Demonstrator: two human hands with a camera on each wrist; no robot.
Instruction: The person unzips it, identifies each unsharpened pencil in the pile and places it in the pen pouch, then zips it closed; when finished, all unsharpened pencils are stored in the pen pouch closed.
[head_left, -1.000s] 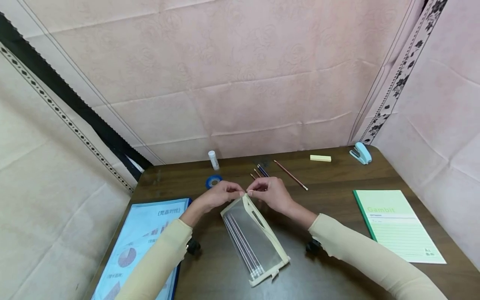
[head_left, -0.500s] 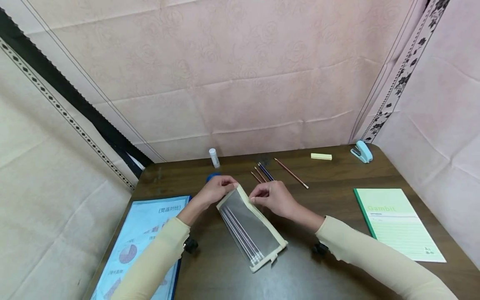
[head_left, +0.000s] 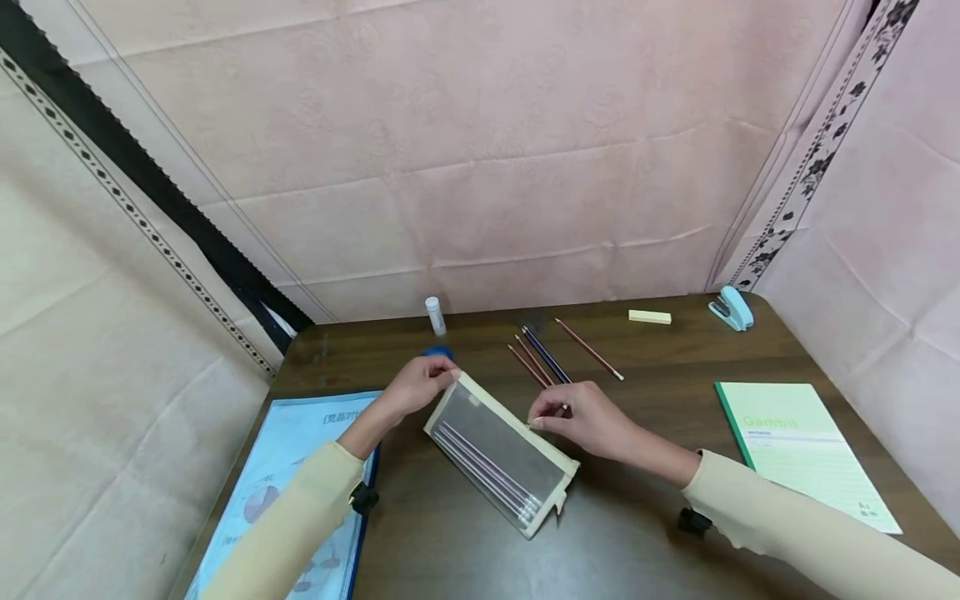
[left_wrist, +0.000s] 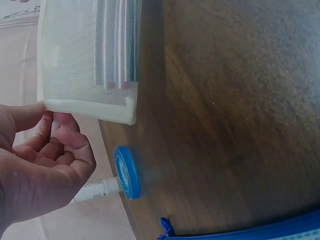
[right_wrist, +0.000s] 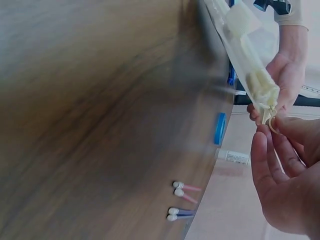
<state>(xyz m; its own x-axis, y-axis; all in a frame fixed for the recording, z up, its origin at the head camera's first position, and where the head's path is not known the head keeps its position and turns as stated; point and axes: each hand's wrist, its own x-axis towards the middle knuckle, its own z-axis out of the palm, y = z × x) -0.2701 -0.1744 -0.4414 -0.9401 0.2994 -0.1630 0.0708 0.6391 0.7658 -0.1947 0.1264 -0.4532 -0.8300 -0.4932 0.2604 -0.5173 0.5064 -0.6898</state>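
A cream-edged mesh pencil pouch (head_left: 504, 433) is held tilted above the desk, with several pencils (head_left: 487, 471) showing through its mesh. My left hand (head_left: 416, 387) pinches the pouch's upper left corner between thumb and forefinger; the left wrist view shows that thumb (left_wrist: 30, 114) on the cream border. Farther along the zipped edge, my right hand (head_left: 581, 417) pinches a small zipper pull. In the right wrist view, a loop-like pull (right_wrist: 272, 124) sits between thumb and fingertips at the pouch's edge. The slider itself is too small to make out.
Several loose pencils (head_left: 534, 358) lie beyond the pouch, with a single pencil (head_left: 588, 348) to their right. A glue stick (head_left: 435, 317) and blue tape roll (head_left: 438, 351) are at the back. A blue folder (head_left: 262, 467) lies left; a notebook (head_left: 806, 450) and stapler (head_left: 731, 308) are right.
My right hand has moved right and towards me along the pouch's zipped edge, away from my left hand. The slit seen in that edge earlier no longer shows. My left hand has shifted left.
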